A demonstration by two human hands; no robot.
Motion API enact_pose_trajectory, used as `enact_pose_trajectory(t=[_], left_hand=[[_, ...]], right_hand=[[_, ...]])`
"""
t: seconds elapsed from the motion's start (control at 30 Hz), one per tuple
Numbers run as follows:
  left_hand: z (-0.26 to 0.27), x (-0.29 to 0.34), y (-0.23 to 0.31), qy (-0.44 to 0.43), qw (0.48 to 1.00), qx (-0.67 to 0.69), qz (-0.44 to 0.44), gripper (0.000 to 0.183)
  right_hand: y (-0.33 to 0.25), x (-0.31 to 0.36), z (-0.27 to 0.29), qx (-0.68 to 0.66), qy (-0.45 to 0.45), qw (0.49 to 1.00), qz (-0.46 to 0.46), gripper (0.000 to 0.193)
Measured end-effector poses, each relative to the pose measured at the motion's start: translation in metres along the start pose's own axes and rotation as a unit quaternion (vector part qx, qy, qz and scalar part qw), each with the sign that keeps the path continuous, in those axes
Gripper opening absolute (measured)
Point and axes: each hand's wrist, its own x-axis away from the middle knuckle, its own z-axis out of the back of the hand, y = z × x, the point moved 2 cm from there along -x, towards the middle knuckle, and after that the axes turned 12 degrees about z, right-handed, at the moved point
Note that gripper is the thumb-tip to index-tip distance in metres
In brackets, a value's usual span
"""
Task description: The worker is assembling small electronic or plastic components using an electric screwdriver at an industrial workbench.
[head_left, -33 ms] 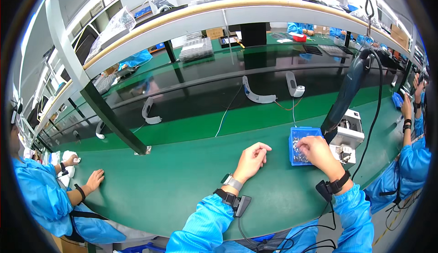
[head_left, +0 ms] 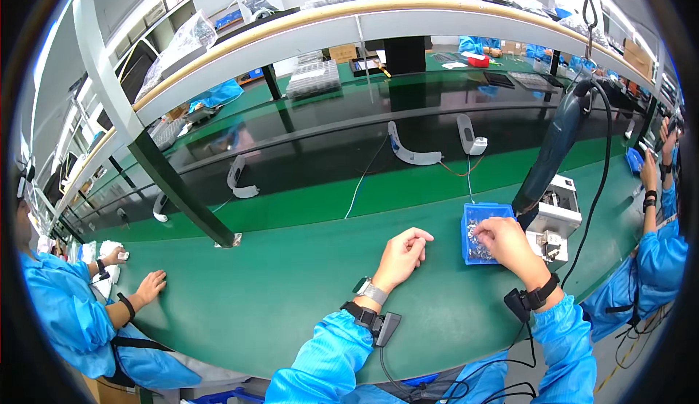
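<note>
A small blue bin [head_left: 466,253] on the green bench holds a heap of tiny silvery metal parts [head_left: 475,246]. My right hand [head_left: 506,240] reaches over its near side, thumb and fingers pinched together down among the parts. Any single piece between those fingertips is too small to make out. My left hand [head_left: 400,258] rests on the bench to the left of the bin, fingers curled in, with nothing visible in it. Right beside the bin stands a white and grey device [head_left: 557,211] with metal fittings on its front.
A dark electric screwdriver [head_left: 555,145] hangs on a cable right of the bin. Curved white and grey housings [head_left: 413,155] with thin wires lie on the dark strip behind. A slanted dark post [head_left: 182,193] meets the bench at left. Co-workers in blue sit at both sides.
</note>
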Motion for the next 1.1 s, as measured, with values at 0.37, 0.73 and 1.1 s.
enact_pose_trajectory(t=[0.37,0.73,1.1], left_hand=[[0.003,-0.004,-0.007,0.002,1.0,0.007,-0.02,0.019],[0.021,-0.013,-0.018,0.053,0.986,0.153,-0.047,0.018],[0.26,-0.04,0.012,0.457,0.779,-0.403,-0.151,0.039]], right_hand=[[-0.004,0.001,-0.002,0.001,0.05,0.999,-0.004,0.017],[-0.097,-0.022,-0.089,-0.343,0.156,0.924,-0.068,0.019],[-0.07,-0.027,-0.137,-0.462,0.052,0.86,-0.208,0.015]])
